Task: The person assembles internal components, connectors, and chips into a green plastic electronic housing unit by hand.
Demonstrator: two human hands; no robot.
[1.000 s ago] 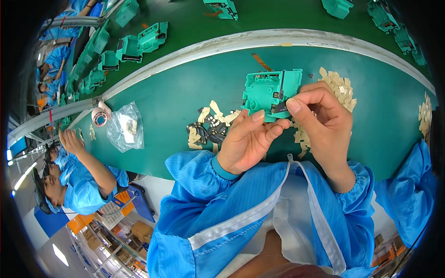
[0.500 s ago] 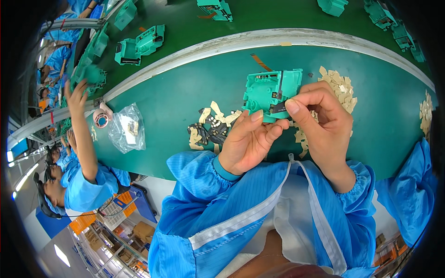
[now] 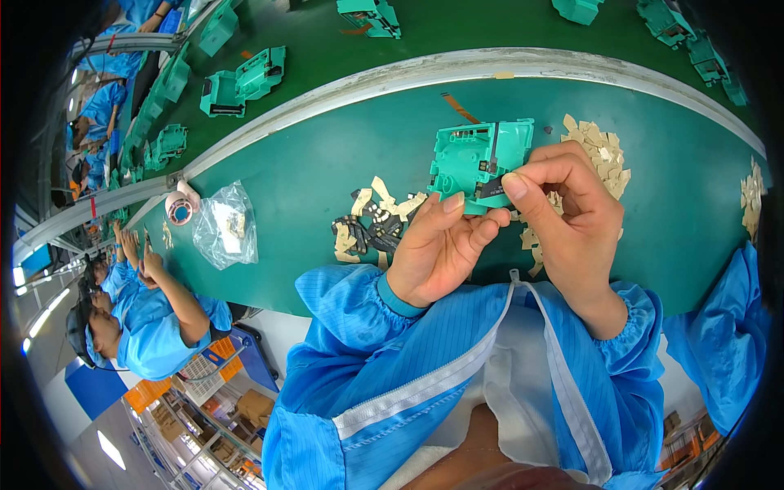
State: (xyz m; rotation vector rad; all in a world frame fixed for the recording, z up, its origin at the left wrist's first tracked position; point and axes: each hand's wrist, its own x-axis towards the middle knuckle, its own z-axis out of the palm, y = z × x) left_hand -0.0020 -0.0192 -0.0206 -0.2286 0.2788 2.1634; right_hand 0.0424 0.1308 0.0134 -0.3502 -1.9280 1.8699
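A teal-green plastic housing [image 3: 462, 163], open side up, is held above the bench in front of me. My left hand [image 3: 433, 255] is closed on its lower left edge, thumb on top and fingers beneath. With thumb and forefinger my right hand [image 3: 574, 214] presses a black flexible strip [image 3: 492, 189] against the housing's lower right part. The strip's right end is hidden under the thumb. An orange ribbon cable [image 3: 460, 109] sticks out past the housing's far edge. Black strips with cream backing [image 3: 377, 229] lie in a heap left of the housing.
Cream backing scraps [image 3: 606, 155] are piled at the right. A clear plastic bag [image 3: 227, 227] and a tape roll [image 3: 179, 209] lie at the left. Beyond a metal rail [image 3: 392, 72], a green conveyor [image 3: 457, 33] carries more housings. A co-worker [image 3: 163, 327] sits at the left.
The co-worker's raised arm has come down from the conveyor, leaving a housing there. Conveyor housings have shifted slightly left. My hands and the housing have barely moved.
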